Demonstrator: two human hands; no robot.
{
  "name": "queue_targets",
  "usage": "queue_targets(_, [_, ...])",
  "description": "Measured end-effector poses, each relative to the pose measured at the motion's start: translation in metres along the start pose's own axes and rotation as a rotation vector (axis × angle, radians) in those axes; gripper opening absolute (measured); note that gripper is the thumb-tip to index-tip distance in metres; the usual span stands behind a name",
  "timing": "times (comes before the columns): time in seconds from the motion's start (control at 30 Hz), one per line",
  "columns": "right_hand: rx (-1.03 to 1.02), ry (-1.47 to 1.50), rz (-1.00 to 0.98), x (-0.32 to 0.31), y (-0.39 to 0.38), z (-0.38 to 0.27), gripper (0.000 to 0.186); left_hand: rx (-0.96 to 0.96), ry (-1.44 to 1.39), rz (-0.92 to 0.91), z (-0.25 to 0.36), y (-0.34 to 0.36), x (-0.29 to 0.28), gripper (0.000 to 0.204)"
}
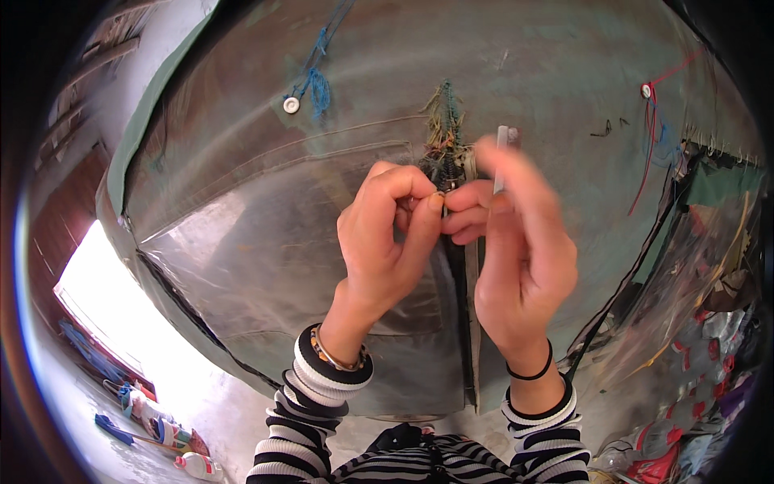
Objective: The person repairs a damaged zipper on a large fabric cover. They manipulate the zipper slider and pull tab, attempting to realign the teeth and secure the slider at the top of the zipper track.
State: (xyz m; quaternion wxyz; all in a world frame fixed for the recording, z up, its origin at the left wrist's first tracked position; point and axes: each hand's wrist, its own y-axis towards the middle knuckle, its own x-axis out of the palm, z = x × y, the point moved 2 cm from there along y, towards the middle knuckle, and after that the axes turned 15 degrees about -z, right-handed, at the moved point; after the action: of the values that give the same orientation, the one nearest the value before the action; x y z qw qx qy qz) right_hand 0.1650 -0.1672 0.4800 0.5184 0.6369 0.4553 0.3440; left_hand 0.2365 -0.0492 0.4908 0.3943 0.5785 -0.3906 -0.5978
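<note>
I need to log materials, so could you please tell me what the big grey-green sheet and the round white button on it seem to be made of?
The sheet looks like coated canvas or tarpaulin: dull sheen, stitched seams, frayed threads. The button looks like smooth white plastic, though painted metal is possible.

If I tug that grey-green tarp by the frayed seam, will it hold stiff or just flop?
The tarp probably flops: it hangs in folds and creases. The seam looks weak, with loose threads sticking out, so a hard tug may fray it further. Its sheen suggests a slippery surface for the left hand and right hand.

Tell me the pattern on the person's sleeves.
Black and white stripes on both sleeves, seen best in the head view near the lower edge.
</note>
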Motion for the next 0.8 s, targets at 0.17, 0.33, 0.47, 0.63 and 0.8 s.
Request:
queue_targets(0.17, [0.153, 0.135, 0.093, 0.007, 0.007, 0.006, 0.022, -0.001, -0.015, -0.016, 0.007, 0.006, 0.002, 0.018])
queue_targets(0.33, [0.286, 0.324, 0.105, 0.008, 0.012, 0.004, 0.019, -0.098, -0.027, -0.072, 0.007, 0.008, -0.004, 0.019])
queue_targets(0.47, [0.344, 0.475, 0.143, 0.009, 0.012, 0.01, 0.016, -0.21, -0.107, -0.043, 0.018, 0.014, -0.003, 0.019])
queue_targets(0.63, [0.258, 0.393, 0.175, 0.014, 0.008, 0.007, 0.023, -0.043, -0.099, -0.16, 0.015, 0.03, -0.021, 0.015])
queue_targets(0.8, [0.196, 0.397, 0.254, 0.021, 0.005, 0.012, 0.024, -0.172, 0.061, -0.234, 0.005, 0.031, -0.022, 0.008])
